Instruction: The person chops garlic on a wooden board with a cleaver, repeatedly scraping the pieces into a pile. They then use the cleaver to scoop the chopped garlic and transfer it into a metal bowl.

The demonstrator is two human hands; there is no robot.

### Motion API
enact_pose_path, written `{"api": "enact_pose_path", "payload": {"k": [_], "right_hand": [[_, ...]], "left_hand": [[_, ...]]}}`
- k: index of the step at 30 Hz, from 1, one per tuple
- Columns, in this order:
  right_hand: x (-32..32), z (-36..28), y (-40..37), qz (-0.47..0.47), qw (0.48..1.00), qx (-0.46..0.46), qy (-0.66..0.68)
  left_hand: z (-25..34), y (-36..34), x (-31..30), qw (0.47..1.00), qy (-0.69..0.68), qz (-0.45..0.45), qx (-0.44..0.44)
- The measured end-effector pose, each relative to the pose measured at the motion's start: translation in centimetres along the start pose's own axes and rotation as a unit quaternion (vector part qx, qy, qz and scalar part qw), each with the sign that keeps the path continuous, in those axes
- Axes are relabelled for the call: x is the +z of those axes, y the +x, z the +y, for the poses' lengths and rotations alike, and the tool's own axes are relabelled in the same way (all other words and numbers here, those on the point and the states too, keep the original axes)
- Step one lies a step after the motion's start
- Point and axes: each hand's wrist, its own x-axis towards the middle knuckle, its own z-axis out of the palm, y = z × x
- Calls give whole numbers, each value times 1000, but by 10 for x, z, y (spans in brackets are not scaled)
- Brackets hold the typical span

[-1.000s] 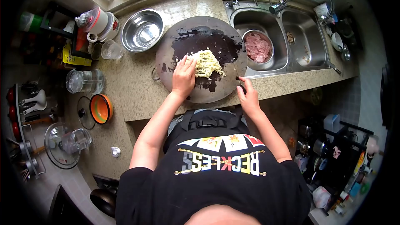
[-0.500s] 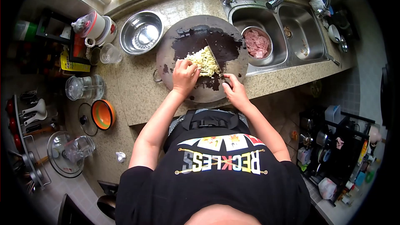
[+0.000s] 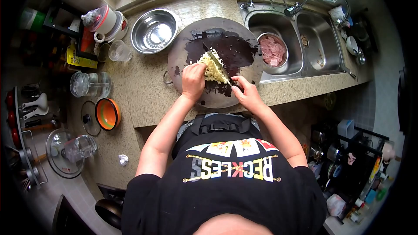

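My right hand [image 3: 247, 92] is closed around the handle of a kitchen knife [image 3: 222, 67]. The dark blade slants up and left across a heap of finely chopped pale-yellow food [image 3: 213, 70], perhaps garlic. At the heap's left side is my left hand [image 3: 193, 79], fingers curled together and touching its edge; whatever may be inside them is hidden. Under the heap lies a large round chopping board [image 3: 180, 52], its middle dark and wet and its rim greyish, with a metal ring at its left edge.
Behind the board's left side stands a steel bowl [image 3: 154, 31]. To the right, a double sink [image 3: 320, 43] holds a bowl of pink sliced meat [image 3: 273, 50]. An orange bowl [image 3: 107, 114], a clear cup [image 3: 120, 51] and lidded containers [image 3: 104, 21] stand on the left counter.
The knife blade has tilted further left and now lies across the heap rather than along its right edge. My left hand stays by the heap. The whole view has shifted slightly.
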Motion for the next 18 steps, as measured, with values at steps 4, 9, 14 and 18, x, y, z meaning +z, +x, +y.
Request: {"api": "enact_pose_path", "payload": {"k": [4, 9, 14, 18], "right_hand": [[-15, 3, 7, -19, 1000, 14, 9], [-24, 20, 13, -40, 997, 51, 51], [-34, 22, 17, -74, 996, 19, 41], [-44, 9, 22, -114, 991, 39, 62]], "left_hand": [[13, 13, -7, 1000, 23, -1, 6], [20, 12, -3, 998, 64, 0, 6], [9, 2, 14, 1000, 20, 1, -12], [31, 12, 1, 995, 96, -2, -16]]}}
